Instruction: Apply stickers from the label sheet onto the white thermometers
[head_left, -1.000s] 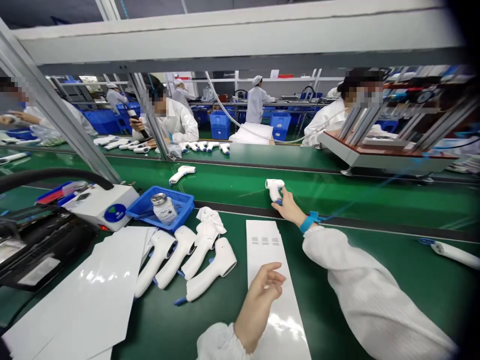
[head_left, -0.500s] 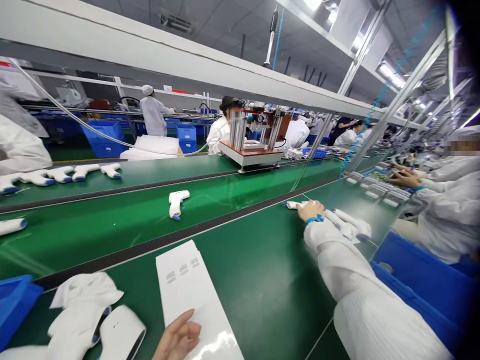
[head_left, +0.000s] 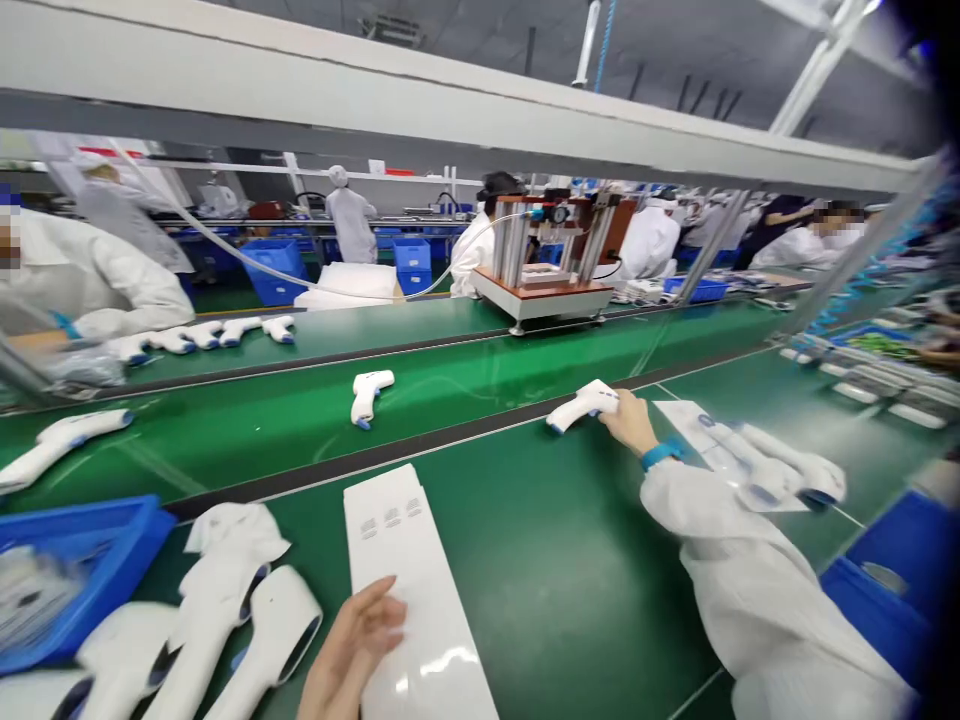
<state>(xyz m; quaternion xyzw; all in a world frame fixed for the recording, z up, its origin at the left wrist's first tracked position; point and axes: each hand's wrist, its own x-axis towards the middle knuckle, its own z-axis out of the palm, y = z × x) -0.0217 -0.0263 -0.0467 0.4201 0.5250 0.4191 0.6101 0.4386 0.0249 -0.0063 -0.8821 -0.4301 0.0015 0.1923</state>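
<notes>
My right hand [head_left: 628, 420] is stretched out to the right and grips a white thermometer gun [head_left: 581, 406] with a blue tip, held just above the green table near the belt's edge. A blue wrist strap [head_left: 661, 453] sits at the cuff of my white sleeve. My left hand [head_left: 352, 645] rests at the bottom, fingers loosely curled on a long white sheet [head_left: 409, 580] with small printed marks. Several white thermometer guns [head_left: 247, 630] lie to the left of that sheet, one under a white cloth [head_left: 232, 530].
A lone thermometer gun [head_left: 367, 395] lies on the green belt [head_left: 465, 385]; another [head_left: 56, 440] is at far left. A blue tray [head_left: 82, 570] sits bottom left, blue bins [head_left: 885, 590] bottom right, a press fixture [head_left: 544, 290] beyond the belt. People in white coats work along both sides.
My right hand has taken a thermometer gun from the pile at the right and brought it leftward toward me. The view has swung back left. My left hand stays on the sheet.
</notes>
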